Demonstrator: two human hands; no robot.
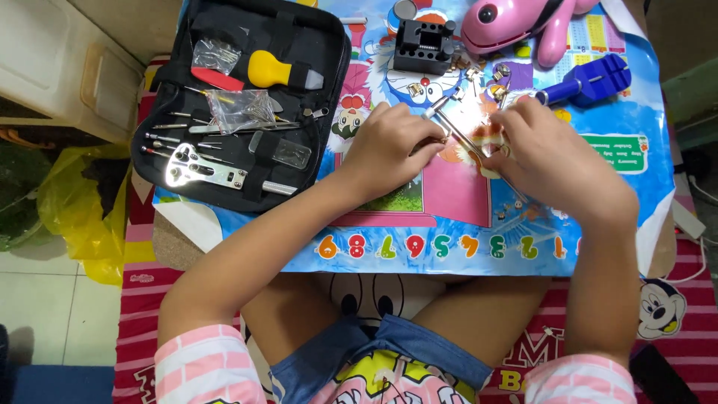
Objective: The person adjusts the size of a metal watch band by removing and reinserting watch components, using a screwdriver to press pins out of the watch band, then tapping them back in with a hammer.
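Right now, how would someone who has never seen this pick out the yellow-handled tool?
Start at the open black tool case lying at the table's far-left corner. In its upper half, right of a red-handled tool, sits the yellow-handled tool. It alone has a fat, rounded yellow grip; the tools below it are thin and metal.

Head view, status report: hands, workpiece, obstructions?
Left hand and right hand both on thin silver metal tool. Blue plastic tool lies beside right hand.

Shiny, seemingly metal tool [455, 129]; glossy mat [464, 224]
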